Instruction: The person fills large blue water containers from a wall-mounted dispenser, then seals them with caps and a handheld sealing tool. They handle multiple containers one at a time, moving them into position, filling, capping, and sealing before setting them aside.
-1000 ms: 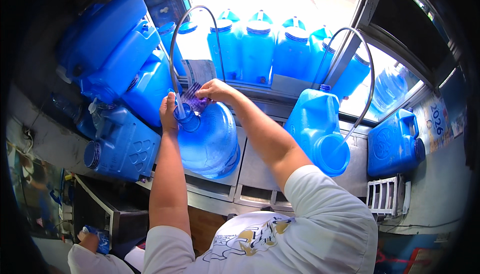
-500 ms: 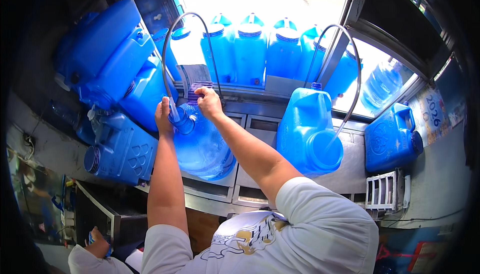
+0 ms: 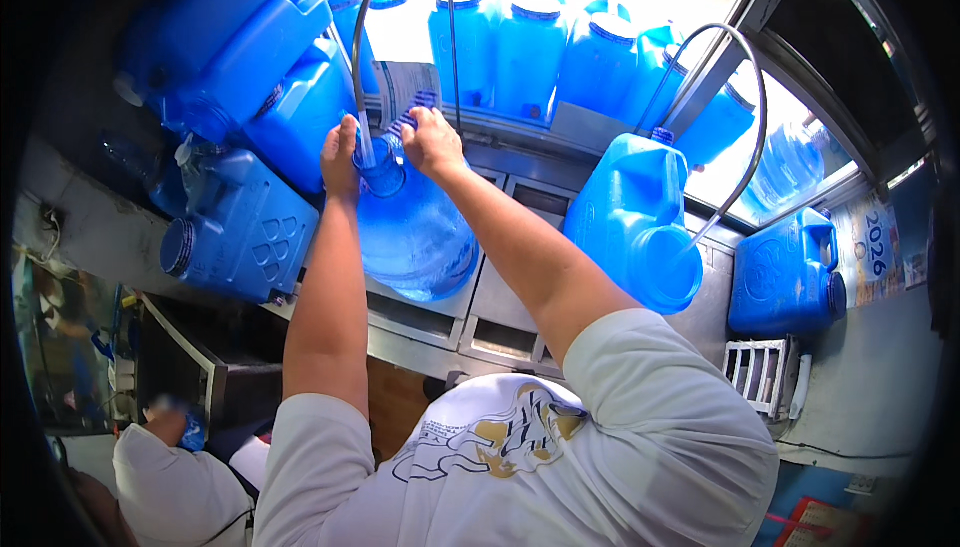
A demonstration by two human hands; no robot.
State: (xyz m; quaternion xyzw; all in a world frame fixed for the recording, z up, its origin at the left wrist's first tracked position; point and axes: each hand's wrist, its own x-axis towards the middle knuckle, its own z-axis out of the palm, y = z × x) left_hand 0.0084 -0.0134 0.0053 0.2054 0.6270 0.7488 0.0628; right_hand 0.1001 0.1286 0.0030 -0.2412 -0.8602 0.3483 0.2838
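On the steel counter (image 3: 500,299) by the window: round jug (image 3: 425,247), translucent blue, standing directly below the near end of the left hose (image 3: 357,52). It looks upright, though the lens bends the lean. The pale nozzle (image 3: 367,152) points into its neck (image 3: 382,175); the placement is probably chosen so the hose arch reaches the opening without being pulled.

Left hand (image 3: 342,159) raised at the near-left side of the neck, fingers up beside the nozzle. Likely there to steady the neck or the hose; whether it actually grips either, cannot tell.

Right hand (image 3: 434,142) closed, fingers pinching a purple-and-white striped cloth (image 3: 425,100) at the right of the neck. Part of it sticks up behind the knuckles. Arm reaches across the jug's shoulder, which seems to leave the nozzle side free for the other hand.

Right along the counter: flat-sided blue container (image 3: 622,187), its wide mouth under the right hose (image 3: 763,122), presumably set there for the same reason. No hand on it.

Capped containers (image 3: 532,52) line up beyond the sill; more blue containers (image 3: 235,57) pile at left, apparently to save counter room.
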